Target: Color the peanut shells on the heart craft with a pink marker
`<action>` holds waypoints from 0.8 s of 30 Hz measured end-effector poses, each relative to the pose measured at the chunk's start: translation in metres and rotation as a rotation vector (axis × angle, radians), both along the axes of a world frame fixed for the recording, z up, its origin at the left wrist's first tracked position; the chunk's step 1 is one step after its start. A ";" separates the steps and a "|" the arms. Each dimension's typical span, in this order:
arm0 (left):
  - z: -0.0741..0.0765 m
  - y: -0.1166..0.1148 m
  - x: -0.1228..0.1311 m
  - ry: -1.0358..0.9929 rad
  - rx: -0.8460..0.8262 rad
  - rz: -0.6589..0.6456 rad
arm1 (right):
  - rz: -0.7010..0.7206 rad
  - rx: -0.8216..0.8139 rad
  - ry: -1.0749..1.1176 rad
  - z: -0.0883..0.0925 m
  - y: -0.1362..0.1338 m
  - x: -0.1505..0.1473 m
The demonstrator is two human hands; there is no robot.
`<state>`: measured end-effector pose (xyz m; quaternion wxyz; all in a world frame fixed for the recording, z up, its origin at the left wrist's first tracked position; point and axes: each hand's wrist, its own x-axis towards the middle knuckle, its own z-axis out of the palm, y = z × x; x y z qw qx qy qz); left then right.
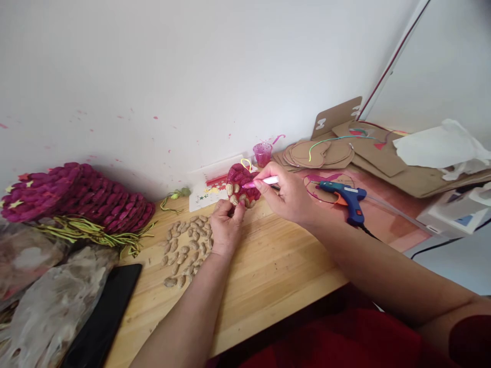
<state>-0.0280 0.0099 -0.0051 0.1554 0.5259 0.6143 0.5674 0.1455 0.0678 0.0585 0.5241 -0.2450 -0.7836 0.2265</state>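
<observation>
My left hand (226, 227) is closed on the lower edge of a peanut-covered craft piece (240, 176). Most of its peanuts are painted dark pink, while several along the left and bottom are bare tan. A yellow cord loop (246, 164) stands up from its top. My right hand (284, 191) pinches a slim white paintbrush (271, 180), its pink-stained end at the peanuts. Fingers hide part of the piece. Loose peanuts (184, 250) lie on the table left of my left hand. Behind the piece stands a clear cup of pink paint (263, 153).
A stack of pink peanut pieces (95, 197) with cords leans at left, near plastic bags (65, 296) and a black flat object (105, 317). Cardboard shapes (310, 153), a blue glue gun (345, 197) and a white device (456, 209) are at right. The wall rises behind.
</observation>
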 end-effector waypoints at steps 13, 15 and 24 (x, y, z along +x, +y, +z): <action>-0.001 0.000 -0.001 -0.048 -0.028 -0.009 | 0.050 0.126 -0.057 -0.002 -0.006 -0.005; -0.001 0.000 -0.001 -0.056 -0.032 -0.007 | 0.064 0.116 -0.059 -0.002 -0.006 -0.005; -0.002 0.000 -0.001 -0.062 -0.038 -0.012 | -0.033 0.034 -0.025 0.000 0.000 0.001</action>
